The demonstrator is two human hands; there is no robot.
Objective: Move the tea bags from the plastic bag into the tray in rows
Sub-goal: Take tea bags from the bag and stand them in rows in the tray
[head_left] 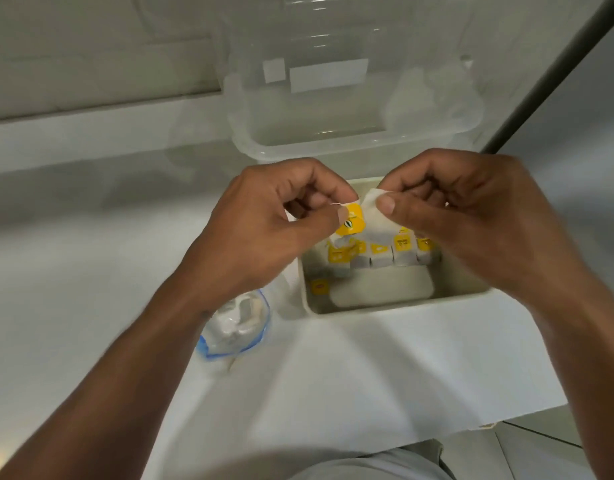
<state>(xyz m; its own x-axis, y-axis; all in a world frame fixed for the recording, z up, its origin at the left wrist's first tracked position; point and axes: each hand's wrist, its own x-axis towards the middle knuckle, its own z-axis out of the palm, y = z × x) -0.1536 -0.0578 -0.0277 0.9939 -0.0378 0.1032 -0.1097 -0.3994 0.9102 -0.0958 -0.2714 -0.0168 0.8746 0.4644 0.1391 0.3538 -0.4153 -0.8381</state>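
Lying just left of the tray, the plastic bag is blurred and its contents cannot be told. Above the tray, one tea bag is pinched by the right hand, and its yellow tag by the left hand. One row is seen across the tray's middle. The near part is unfilled, so the work is judged unfinished.

Clear plastic bag — matt tray

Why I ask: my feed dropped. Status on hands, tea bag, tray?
Left hand pinches the yellow tag, right hand pinches the tea bag, above the tray. One row already inside. Plastic bag beside tray, nothing blocking.
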